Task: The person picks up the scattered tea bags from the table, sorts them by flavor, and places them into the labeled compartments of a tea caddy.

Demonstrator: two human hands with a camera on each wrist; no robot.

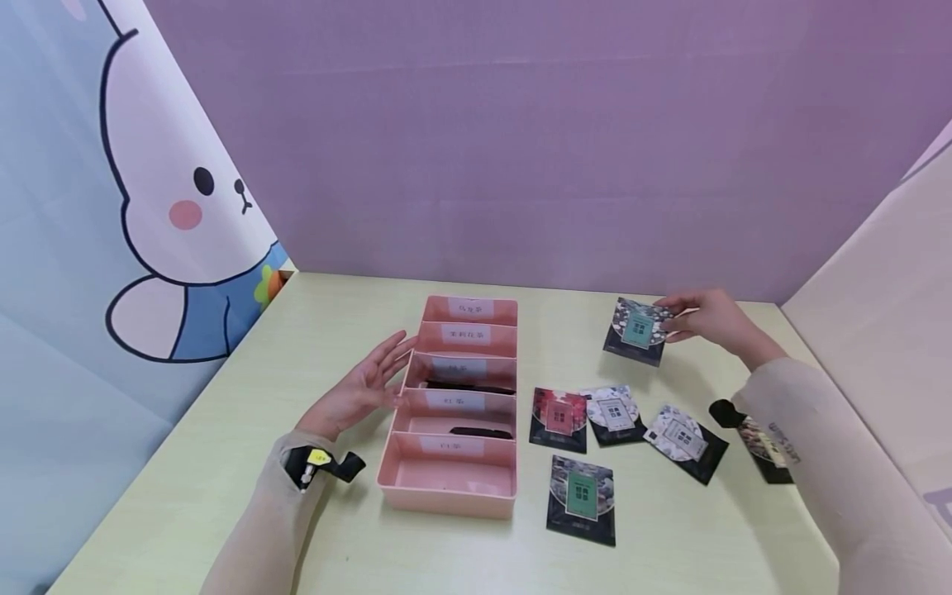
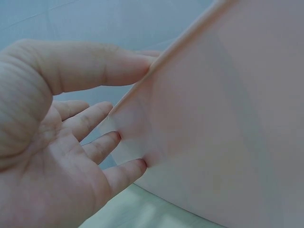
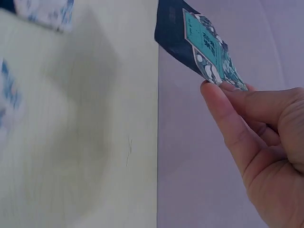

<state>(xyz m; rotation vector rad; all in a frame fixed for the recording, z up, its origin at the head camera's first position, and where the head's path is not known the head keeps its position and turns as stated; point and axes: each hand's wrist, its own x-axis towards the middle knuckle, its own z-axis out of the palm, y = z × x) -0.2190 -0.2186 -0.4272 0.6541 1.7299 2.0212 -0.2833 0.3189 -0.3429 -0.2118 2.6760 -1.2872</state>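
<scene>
My right hand (image 1: pixel 702 321) pinches a tea sachet (image 1: pixel 636 330) by its edge between thumb and fingers, raised over the table at the back right. This sachet is dark with a teal label, tilted in the right wrist view. On the left, my left hand (image 1: pixel 364 388) rests its spread fingertips against the side of a pink compartment box (image 1: pixel 446 502). In the left wrist view the thumb meets the rim of the box (image 2: pixel 213 118) while other fingertips touch its outer wall. Dark sachets (image 1: pixel 482 432) show in two of the box's labelled compartments.
Right of the box lie a red-label sachet (image 1: pixel 559 420), a white-label sachet (image 1: pixel 614 415), another pale-label sachet (image 1: pixel 686 443) and a green-label sachet (image 1: pixel 582 499). One more sachet (image 1: pixel 766 450) is partly hidden by the right sleeve. A purple backdrop (image 1: pixel 521 149) stands behind the table.
</scene>
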